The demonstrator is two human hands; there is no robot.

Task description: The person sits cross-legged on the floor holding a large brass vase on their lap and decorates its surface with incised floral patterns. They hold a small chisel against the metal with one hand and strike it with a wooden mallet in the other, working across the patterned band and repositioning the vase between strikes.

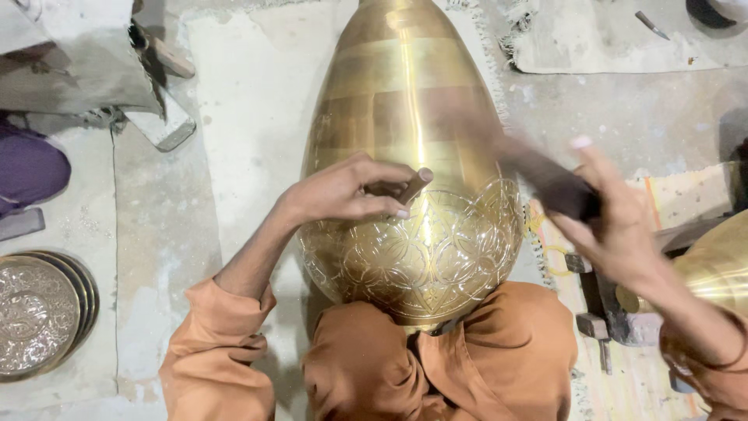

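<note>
A large brass vessel (405, 156), egg-shaped and tapering away from the person, lies lengthwise on a pale mat (249, 117) with its broad engraved end propped between the person's knees. The left hand (347, 191) rests on the vessel's upper curve, fingers curled tight around a short dark chisel (409, 187) whose tip meets the metal just where the floral engraving begins. The right hand (615, 226) is raised off to the right, closed around the dark handle of a hammer (538, 168) (its head is smeared by motion blur, so its exact place above the vessel cannot be told). Open floor shows on the left between the vessel and a stack of embossed round plates (43, 316) near the left edge, well apart from the work. On the right the room is tighter: another brass piece (717, 269) sits just beside the right forearm, over a dark metal stand (604, 300) on a striped rug (623, 366). Far up, a wooden mallet (160, 109) lies near the mat's left edge, and a thin tool (650, 25) rests on a fringed cloth (592, 39).
</note>
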